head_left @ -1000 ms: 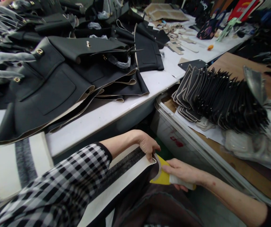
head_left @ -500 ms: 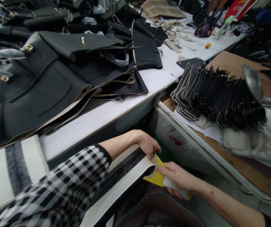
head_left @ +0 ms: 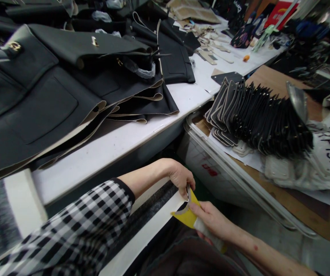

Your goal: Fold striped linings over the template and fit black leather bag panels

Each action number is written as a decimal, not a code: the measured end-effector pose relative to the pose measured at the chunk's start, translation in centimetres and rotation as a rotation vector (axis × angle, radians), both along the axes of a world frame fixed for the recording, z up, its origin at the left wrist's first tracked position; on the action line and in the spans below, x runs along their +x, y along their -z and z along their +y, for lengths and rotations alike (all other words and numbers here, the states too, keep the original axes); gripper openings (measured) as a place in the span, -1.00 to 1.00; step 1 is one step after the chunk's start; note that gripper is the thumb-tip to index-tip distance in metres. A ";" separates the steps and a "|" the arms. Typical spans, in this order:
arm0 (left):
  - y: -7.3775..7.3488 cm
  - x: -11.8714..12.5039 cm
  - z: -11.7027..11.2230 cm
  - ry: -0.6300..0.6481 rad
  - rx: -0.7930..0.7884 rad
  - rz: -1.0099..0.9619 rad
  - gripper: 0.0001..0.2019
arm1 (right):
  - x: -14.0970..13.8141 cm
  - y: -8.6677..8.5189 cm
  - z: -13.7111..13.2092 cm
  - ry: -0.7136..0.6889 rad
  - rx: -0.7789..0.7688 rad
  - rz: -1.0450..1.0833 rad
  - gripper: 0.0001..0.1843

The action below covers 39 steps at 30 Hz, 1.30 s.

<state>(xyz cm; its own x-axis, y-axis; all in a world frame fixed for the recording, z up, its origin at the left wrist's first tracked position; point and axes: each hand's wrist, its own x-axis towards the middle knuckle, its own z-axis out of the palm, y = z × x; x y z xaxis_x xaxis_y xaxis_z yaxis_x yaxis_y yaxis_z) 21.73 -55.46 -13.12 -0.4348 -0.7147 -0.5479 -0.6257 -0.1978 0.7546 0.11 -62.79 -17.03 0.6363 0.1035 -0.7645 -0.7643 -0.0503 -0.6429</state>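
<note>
My left hand [head_left: 180, 177] pinches the end of a long white strip with a dark felt band [head_left: 150, 211] that lies across my lap below the table edge. My right hand [head_left: 211, 220] is closed around a yellow scraper [head_left: 186, 215] wrapped partly in white cloth, its edge pressed against the strip's end right under my left fingers. A checked sleeve covers my left forearm.
Black leather bag panels [head_left: 47, 99] with gold clasps pile on the white table [head_left: 119, 142]. To the right, a fanned row of small black pieces [head_left: 263, 119] lies on a brown board over a bin. Cut patterns and clutter fill the far end.
The yellow scraper and my right hand slid left and down along the strip's end. The view shifted slightly right and down; my left hand kept its pinch.
</note>
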 end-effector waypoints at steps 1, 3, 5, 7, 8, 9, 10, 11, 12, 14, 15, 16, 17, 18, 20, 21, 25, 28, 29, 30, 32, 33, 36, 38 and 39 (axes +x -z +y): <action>0.2 0.1 0.0 -0.008 0.003 0.022 -0.36 | 0.1 -0.2 0.0 -0.010 -0.012 0.010 -0.34; 0.5 0.3 0.1 -0.018 0.013 0.066 -0.47 | 0.4 -0.5 -0.1 -0.028 -0.028 0.028 -0.33; 0.7 0.4 0.1 -0.015 0.018 0.089 -0.59 | 0.7 -0.8 -0.2 -0.045 -0.029 0.041 -0.34; 0.7 0.5 0.0 -0.003 0.021 0.088 -0.63 | 1.0 -0.9 -0.4 -0.065 -0.023 0.054 -0.34; 0.7 0.5 0.0 0.002 0.022 0.081 -0.62 | 1.1 -0.9 -0.5 -0.075 -0.019 0.060 -0.34; 0.6 0.4 -0.1 0.005 0.023 0.074 -0.61 | 1.2 -0.9 -0.6 -0.084 -0.015 0.064 -0.34; 0.6 0.4 -0.1 0.003 0.026 0.067 -0.60 | 1.3 -0.9 -0.7 -0.090 -0.015 0.067 -0.34; 0.5 0.4 -0.1 -0.005 0.030 0.058 -0.60 | 1.4 -0.9 -0.7 -0.094 -0.018 0.070 -0.35; 0.5 0.4 -0.2 -0.018 0.032 0.048 -0.61 | 1.5 -0.9 -0.7 -0.096 -0.023 0.071 -0.35; 0.6 0.4 -0.1 -0.048 0.032 0.034 -0.67 | 1.8 -0.9 -0.4 -0.091 -0.019 0.061 -0.35; 0.7 0.4 -0.1 -0.061 0.027 0.032 -0.70 | 1.9 -0.9 -0.2 -0.085 -0.012 0.054 -0.34; 0.8 0.5 0.0 -0.071 0.021 0.031 -0.72 | 2.0 -0.8 0.0 -0.078 -0.004 0.050 -0.32; 0.9 0.5 0.0 -0.081 0.017 0.029 -0.73 | 2.2 -0.8 0.3 -0.069 0.002 0.052 -0.31; 0.9 0.6 0.1 -0.088 0.014 0.024 -0.73 | 2.2 -0.7 0.6 -0.059 0.000 0.056 -0.28; 0.7 0.6 0.2 -0.088 0.012 -0.009 -0.69 | 2.2 -0.4 1.2 -0.034 -0.013 0.055 -0.25; 0.5 0.6 0.3 -0.077 0.009 -0.038 -0.68 | 2.1 -0.2 1.5 -0.025 -0.017 0.050 -0.24; -1.2 0.2 0.6 -0.036 -0.036 -0.154 -0.69 | 1.8 0.5 3.1 0.058 -0.025 0.075 -0.20; -2.5 -0.3 1.1 -0.073 -0.063 -0.268 -0.64 | 1.9 0.1 4.8 0.140 -0.076 0.126 -0.20; -2.9 -0.5 1.3 -0.090 -0.063 -0.324 -0.61 | 2.1 -0.1 5.4 0.142 -0.100 0.144 -0.20; -3.1 -0.8 1.5 -0.106 -0.058 -0.382 -0.58 | 2.2 -0.4 5.9 0.136 -0.124 0.158 -0.19; -3.4 -1.3 1.7 -0.134 -0.027 -0.473 -0.53 | 2.5 -0.9 6.9 0.123 -0.153 0.178 -0.16; -3.5 -1.6 1.8 -0.150 -0.004 -0.502 -0.52 | 2.5 -1.1 7.2 0.123 -0.154 0.181 -0.15; -3.6 -2.3 1.5 -0.205 0.074 -0.533 -0.52 | 2.5 -1.1 8.0 0.138 -0.108 0.163 -0.10; -3.4 -2.5 1.1 -0.223 0.109 -0.535 -0.53 | 2.3 -1.1 8.3 0.144 -0.071 0.162 -0.08; -3.3 -2.6 0.9 -0.222 0.119 -0.525 -0.53 | 2.1 -1.0 8.5 0.144 -0.055 0.167 -0.08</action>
